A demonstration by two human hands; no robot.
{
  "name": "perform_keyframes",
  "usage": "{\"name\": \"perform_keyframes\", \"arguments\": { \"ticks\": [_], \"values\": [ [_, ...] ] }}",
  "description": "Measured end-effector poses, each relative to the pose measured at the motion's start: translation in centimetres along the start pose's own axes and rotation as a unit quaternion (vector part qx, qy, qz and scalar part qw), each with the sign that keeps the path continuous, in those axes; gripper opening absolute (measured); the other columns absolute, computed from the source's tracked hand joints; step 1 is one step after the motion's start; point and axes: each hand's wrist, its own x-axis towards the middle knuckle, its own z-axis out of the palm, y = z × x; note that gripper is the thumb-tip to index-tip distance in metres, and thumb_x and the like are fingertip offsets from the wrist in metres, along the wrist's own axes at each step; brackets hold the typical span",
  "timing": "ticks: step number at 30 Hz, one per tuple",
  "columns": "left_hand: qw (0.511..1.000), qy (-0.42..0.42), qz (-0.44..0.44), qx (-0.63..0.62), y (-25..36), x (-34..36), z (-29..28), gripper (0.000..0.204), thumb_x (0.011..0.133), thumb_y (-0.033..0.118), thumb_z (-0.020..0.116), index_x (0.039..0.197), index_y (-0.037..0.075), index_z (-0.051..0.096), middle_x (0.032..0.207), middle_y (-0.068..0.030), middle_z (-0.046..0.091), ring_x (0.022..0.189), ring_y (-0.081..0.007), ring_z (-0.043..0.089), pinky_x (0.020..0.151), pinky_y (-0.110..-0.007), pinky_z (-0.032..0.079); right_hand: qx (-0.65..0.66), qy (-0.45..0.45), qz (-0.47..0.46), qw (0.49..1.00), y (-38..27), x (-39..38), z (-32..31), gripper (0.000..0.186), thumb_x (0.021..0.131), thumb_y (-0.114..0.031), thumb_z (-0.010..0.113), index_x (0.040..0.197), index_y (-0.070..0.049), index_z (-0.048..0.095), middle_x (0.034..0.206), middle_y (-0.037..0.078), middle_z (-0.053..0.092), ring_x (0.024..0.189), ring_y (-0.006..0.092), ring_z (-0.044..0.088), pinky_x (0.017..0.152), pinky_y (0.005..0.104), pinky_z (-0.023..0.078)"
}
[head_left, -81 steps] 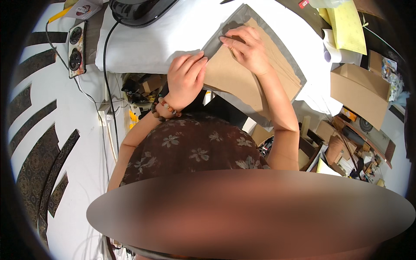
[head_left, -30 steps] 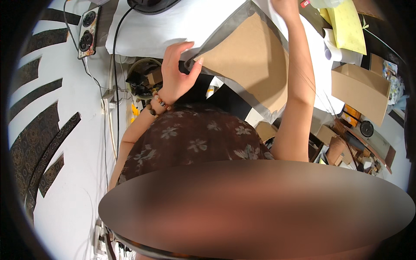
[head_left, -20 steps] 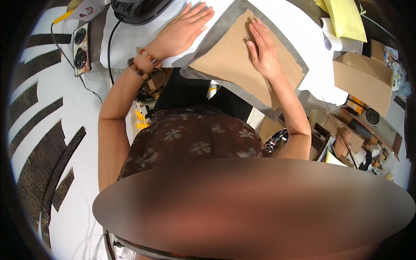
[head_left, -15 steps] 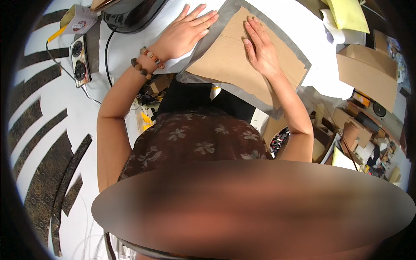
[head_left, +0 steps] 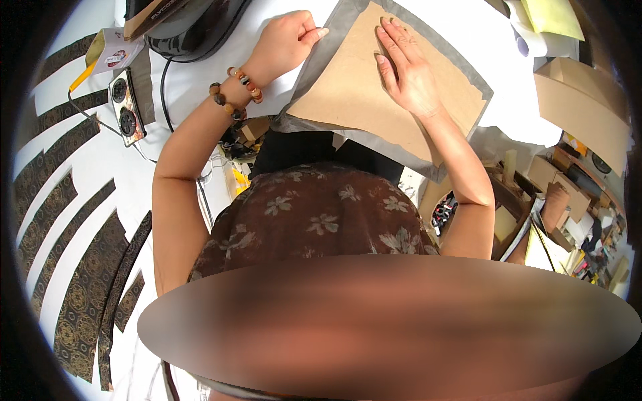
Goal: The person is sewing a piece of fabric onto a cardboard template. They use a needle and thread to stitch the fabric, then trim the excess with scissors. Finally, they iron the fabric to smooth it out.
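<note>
A tan paper or card pattern piece with curved edges lies on a larger dark grey sheet, whose margin shows all around it. My right hand rests flat on the tan piece, fingers stretched out and together, thumb a little apart. On the left, my left hand is closed, its fingers curled under. Its thumb tip touches the grey sheet's left edge or lies just beside it; whether anything is pinched there is hidden. Two beaded bracelets circle the left wrist.
A black rounded object with a cable stands beyond my left hand. A phone-like device lies on the white table near dark patterned strips. Cardboard boxes and yellow sheets are at the right.
My left hand has gone from spread fingers to closed at the grey sheet's left edge. My right hand stays flat on the tan piece. The whole view has shifted slightly.
</note>
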Motion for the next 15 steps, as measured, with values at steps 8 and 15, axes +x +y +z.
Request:
{"name": "perform_keyframes", "arguments": {
  "ticks": [8,15],
  "values": [
    [0.993,-0.070,-0.071,-0.070,-0.1,-0.7,0.3,0.033,0.098,0.022,0.070,0.078,0.005,0.050,0.057,-0.0040,0.056,0.051,-0.0154,0.051,0.051,-0.030,0.042,-0.014,-0.003,0.002,1.000,-0.2,0.0,0.2,0.044,0.099,-0.016,0.062,0.140,0.000,0.059,0.149,0.019,0.054,0.142,0.0350,0.048,0.118,0.0455,0.039],
    [0.999,-0.023,-0.014,0.029,1.7,-2.8,0.2,0.027,0.095,0.017,0.074,0.090,0.005,0.051,0.058,-0.0041,0.048,0.053,-0.0127,0.040,0.051,-0.033,0.035,0.028,-0.033,0.057,0.997,-2.7,0.9,-1.4,0.050,0.093,-0.010,0.062,0.140,0.006,0.054,0.143,0.028,0.055,0.134,0.0451,0.052,0.116,0.0495,0.041]
  ]
}}
